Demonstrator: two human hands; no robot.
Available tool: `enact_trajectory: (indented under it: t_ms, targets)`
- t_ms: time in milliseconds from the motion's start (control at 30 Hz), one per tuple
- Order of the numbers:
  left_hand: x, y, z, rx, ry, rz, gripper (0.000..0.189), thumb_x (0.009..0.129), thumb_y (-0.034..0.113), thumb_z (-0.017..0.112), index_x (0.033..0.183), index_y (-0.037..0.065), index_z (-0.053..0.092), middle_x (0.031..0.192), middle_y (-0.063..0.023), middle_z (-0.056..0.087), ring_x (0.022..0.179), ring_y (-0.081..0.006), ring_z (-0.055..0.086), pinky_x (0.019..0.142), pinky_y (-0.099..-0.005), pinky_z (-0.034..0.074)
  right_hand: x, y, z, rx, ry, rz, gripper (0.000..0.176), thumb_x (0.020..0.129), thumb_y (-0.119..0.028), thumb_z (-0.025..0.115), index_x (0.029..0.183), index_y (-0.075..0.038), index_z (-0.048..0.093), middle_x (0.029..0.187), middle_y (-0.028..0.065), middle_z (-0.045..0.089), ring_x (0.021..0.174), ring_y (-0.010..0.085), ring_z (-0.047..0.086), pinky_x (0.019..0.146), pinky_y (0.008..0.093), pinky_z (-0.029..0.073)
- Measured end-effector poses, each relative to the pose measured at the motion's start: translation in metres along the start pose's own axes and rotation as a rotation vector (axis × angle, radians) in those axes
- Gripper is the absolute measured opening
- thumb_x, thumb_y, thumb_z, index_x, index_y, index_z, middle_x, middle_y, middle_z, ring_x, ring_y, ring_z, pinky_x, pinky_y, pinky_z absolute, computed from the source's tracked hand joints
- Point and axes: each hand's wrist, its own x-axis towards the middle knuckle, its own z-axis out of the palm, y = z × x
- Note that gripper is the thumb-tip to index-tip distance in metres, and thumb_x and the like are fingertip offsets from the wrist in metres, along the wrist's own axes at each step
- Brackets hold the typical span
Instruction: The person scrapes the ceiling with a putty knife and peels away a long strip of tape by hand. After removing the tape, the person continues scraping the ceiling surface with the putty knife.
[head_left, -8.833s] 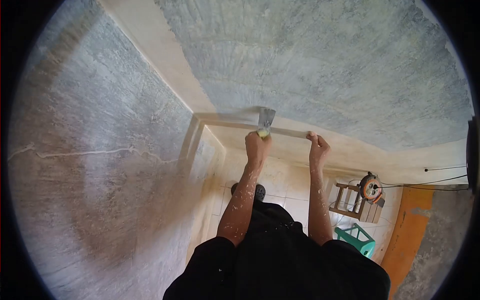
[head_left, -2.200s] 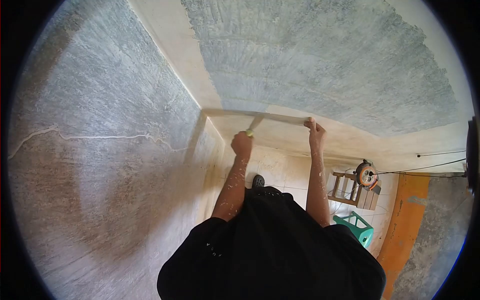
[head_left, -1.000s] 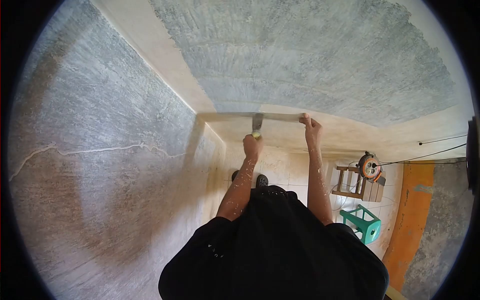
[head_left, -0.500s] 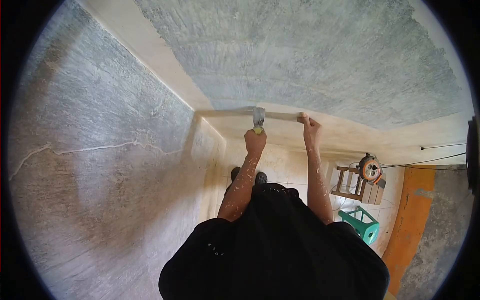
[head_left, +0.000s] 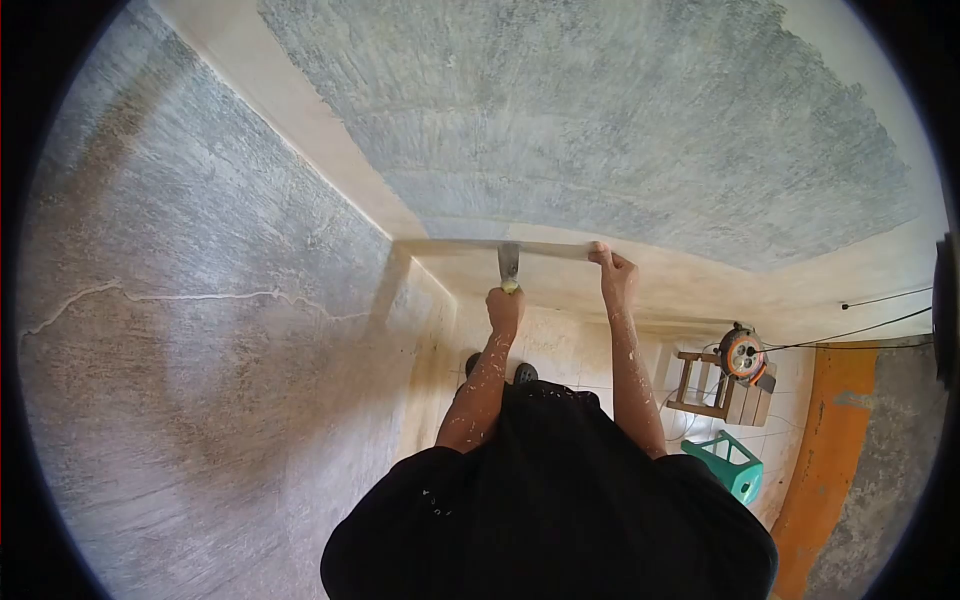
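Black cloth shirt nearest; clock read from it. Left hand at twelve, closed round a flat grey metal scraper with yellowish handle, blade outward near the cream plaster wall, probably to clear the knuckles. Right hand towards one, fingers curled, tips at the wall, perhaps bracing; cannot tell whether anything is pinched. Farther: round orange-and-black cable reel at two, on a slatted brown wooden stand, likely for height; green plastic stool at three.

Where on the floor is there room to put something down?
On the bare tiles between the dark shoes and the wooden stool; the right forearm hides part of them. It looks crowded farther right in the picture: the cable reel sits on the wooden stool, and the green stool is close by.
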Motion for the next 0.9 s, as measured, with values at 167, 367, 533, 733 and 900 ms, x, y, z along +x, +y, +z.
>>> enact_trajectory:
  t_ms: [167, 367, 533, 733, 900]
  targets:
    - [-0.011, 0.026, -0.017, 0.012, -0.007, 0.028, 0.030, 0.076, 0.021, 0.065, 0.070, -0.008, 0.063, 0.069, -0.0288, 0.062, 0.073, -0.0439, 0.065, 0.061, -0.0472, 0.049, 0.002, 0.002, 0.000, 0.014, -0.004, 0.009, 0.047, 0.086, -0.051, 0.061, 0.087, -0.005, 0.075, 0.077, 0.0132, 0.071, 0.073, 0.0168, 0.063, 0.074, 0.0321, 0.047]
    - [-0.004, 0.026, -0.011, 0.005, -0.062, -0.048, 0.032, 0.076, 0.023, 0.064, 0.072, -0.009, 0.063, 0.071, -0.0305, 0.062, 0.075, -0.0454, 0.064, 0.063, -0.0478, 0.050, 0.002, 0.014, 0.003, -0.001, 0.021, -0.059, 0.049, 0.087, -0.051, 0.059, 0.085, -0.005, 0.075, 0.074, 0.0082, 0.071, 0.067, 0.0094, 0.058, 0.065, 0.0265, 0.044]
    - [-0.013, 0.018, -0.023, 0.057, -0.026, -0.051, 0.034, 0.077, 0.024, 0.063, 0.071, -0.010, 0.063, 0.071, -0.0313, 0.062, 0.078, -0.0457, 0.064, 0.065, -0.0488, 0.050, -0.001, 0.004, 0.000, 0.002, -0.003, 0.002, 0.048, 0.086, -0.050, 0.060, 0.088, -0.004, 0.074, 0.076, 0.0144, 0.070, 0.070, 0.0174, 0.062, 0.071, 0.0320, 0.047]
    - [-0.009, 0.056, -0.029, -0.006, -0.066, 0.088, 0.032, 0.076, 0.022, 0.065, 0.070, -0.009, 0.063, 0.068, -0.0285, 0.062, 0.074, -0.0434, 0.065, 0.060, -0.0469, 0.049, -0.004, 0.007, 0.004, 0.007, 0.027, -0.021, 0.052, 0.088, -0.054, 0.057, 0.087, -0.006, 0.075, 0.072, 0.0067, 0.070, 0.064, 0.0097, 0.052, 0.063, 0.0272, 0.043]
    - [0.004, -0.031, -0.009, 0.079, -0.028, -0.072, 0.031, 0.076, 0.024, 0.067, 0.071, -0.007, 0.065, 0.071, -0.0257, 0.065, 0.072, -0.0418, 0.066, 0.060, -0.0458, 0.052, -0.003, 0.007, 0.000, -0.015, -0.037, 0.010, 0.051, 0.090, -0.051, 0.054, 0.091, -0.004, 0.074, 0.080, 0.0100, 0.071, 0.078, 0.0159, 0.061, 0.075, 0.0302, 0.046]
